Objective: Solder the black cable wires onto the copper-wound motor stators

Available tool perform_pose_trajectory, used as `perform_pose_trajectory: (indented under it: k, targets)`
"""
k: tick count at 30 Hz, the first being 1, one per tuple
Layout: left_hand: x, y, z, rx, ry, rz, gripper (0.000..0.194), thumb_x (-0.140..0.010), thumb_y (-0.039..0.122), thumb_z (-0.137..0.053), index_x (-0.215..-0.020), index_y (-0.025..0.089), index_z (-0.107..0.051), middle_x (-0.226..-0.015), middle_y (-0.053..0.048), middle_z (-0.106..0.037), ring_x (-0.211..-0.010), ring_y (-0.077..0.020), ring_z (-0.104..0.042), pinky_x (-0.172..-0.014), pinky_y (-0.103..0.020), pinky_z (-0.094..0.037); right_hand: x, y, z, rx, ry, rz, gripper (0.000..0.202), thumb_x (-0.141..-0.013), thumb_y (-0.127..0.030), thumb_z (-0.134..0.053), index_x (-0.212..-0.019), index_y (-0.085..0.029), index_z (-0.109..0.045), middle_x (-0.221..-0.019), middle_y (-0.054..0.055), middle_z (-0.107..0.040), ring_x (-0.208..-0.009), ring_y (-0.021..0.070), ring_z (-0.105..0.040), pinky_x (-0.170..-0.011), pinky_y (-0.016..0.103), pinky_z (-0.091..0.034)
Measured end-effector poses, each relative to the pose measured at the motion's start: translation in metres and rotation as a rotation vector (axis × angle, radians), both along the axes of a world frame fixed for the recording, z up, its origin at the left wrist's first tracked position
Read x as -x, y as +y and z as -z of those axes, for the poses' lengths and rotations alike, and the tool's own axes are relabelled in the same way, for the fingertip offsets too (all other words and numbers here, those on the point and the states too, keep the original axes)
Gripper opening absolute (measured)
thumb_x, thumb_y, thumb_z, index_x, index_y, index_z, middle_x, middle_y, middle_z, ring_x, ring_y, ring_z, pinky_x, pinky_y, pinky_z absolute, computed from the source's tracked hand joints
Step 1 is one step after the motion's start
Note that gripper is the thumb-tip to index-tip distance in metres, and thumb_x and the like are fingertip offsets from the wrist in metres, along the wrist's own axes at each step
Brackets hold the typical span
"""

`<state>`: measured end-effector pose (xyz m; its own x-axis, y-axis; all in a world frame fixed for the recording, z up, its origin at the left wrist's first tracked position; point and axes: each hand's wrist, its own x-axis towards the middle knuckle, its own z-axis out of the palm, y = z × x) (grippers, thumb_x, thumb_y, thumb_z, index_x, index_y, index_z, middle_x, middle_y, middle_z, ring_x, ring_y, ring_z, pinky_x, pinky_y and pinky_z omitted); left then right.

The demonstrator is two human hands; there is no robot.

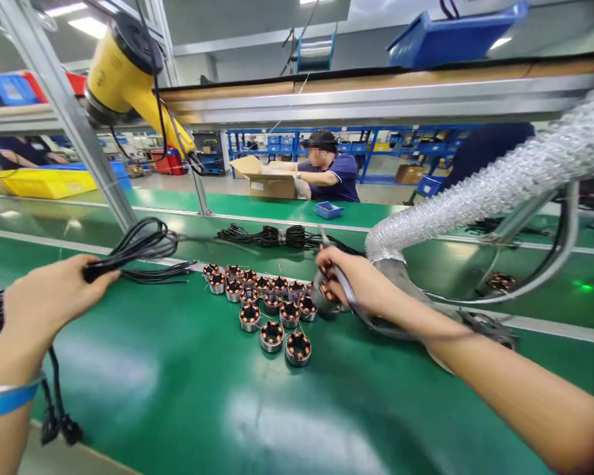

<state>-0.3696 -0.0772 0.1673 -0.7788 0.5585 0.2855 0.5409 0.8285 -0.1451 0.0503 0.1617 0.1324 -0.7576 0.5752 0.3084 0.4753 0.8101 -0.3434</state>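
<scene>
My left hand is closed around a looped bundle of black wires, held above the green bench at the left. On the right, my right hand grips a slim grey pen-like tool with a cord, which looks like a soldering iron; its narrow end points up and away. Several motor stators with copper windings stand grouped on the bench between my hands. Beside my right fingers is a blurred grey metal piece, partly hidden by the hand.
Tied black wires lie behind the stators. A silver flexible duct comes down at the right. Black plugs hang near my left wrist. A yellow tool hangs upper left. Across the bench, a person handles a cardboard box.
</scene>
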Motion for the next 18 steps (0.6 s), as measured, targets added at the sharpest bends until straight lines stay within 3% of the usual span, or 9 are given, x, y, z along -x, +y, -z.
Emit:
perform_pose_trajectory:
  k: [1,3,7,10,13,18]
  targets:
    - [-0.004,0.02,-0.008,0.001,0.065,-0.002,0.065,-0.087,0.067,-0.03,-0.126,0.024,-0.058,-0.109,-0.01,-0.071,-0.096,-0.0306,-0.066,-0.075,-0.034,-0.049,0.02,0.02,-0.005,-0.017,-0.003,0.047,0.038,-0.079,-0.007,-0.059,-0.114,-0.019,-0.05,-0.087,-0.001,-0.065,-0.076,0.0134,-0.064,-0.07,0.023,-0.052]
    - [-0.016,0.06,-0.019,-0.009,0.138,0.114,0.066,-0.088,0.066,-0.031,-0.122,0.018,-0.061,-0.105,-0.015,-0.071,-0.096,-0.0322,-0.065,-0.074,-0.037,-0.05,0.055,0.061,-0.006,-0.054,-0.018,0.155,0.041,-0.081,-0.011,-0.065,-0.119,-0.017,-0.051,-0.103,0.005,-0.065,-0.091,0.0182,-0.064,-0.081,0.031,-0.053]
    - [-0.038,0.139,-0.025,-0.07,0.148,0.321,0.06,-0.091,0.054,-0.035,-0.108,0.005,-0.064,-0.101,-0.024,-0.07,-0.094,-0.0365,-0.066,-0.075,-0.043,-0.05,0.087,0.121,0.014,-0.084,-0.073,0.387,0.035,-0.093,-0.032,-0.061,-0.124,-0.016,-0.054,-0.125,0.009,-0.057,-0.106,0.0226,-0.06,-0.089,0.043,-0.054]
    - [-0.049,0.191,-0.019,-0.133,0.147,0.424,0.043,-0.086,0.041,-0.048,-0.102,0.005,-0.066,-0.097,-0.025,-0.07,-0.094,-0.0396,-0.067,-0.075,-0.043,-0.05,0.086,0.148,0.035,-0.054,-0.136,0.551,0.036,-0.094,-0.034,-0.06,-0.124,-0.016,-0.055,-0.124,0.009,-0.058,-0.105,0.0222,-0.061,-0.087,0.042,-0.055]
    - [-0.058,0.237,-0.011,-0.174,0.144,0.577,0.033,-0.086,0.029,-0.048,-0.102,0.005,-0.065,-0.1,-0.025,-0.07,-0.095,-0.0384,-0.067,-0.076,-0.042,-0.048,0.078,0.168,0.054,-0.01,-0.192,0.716,0.035,-0.094,-0.034,-0.06,-0.123,-0.016,-0.055,-0.122,0.009,-0.058,-0.103,0.0216,-0.062,-0.086,0.041,-0.055]
    - [-0.073,0.295,0.005,-0.185,0.133,0.719,0.027,-0.088,0.021,-0.046,-0.1,0.005,-0.063,-0.101,-0.025,-0.069,-0.097,-0.0353,-0.067,-0.077,-0.039,-0.046,0.064,0.185,0.081,0.053,-0.235,0.98,0.034,-0.095,-0.034,-0.058,-0.123,-0.016,-0.055,-0.124,0.01,-0.057,-0.103,0.0216,-0.062,-0.087,0.042,-0.055]
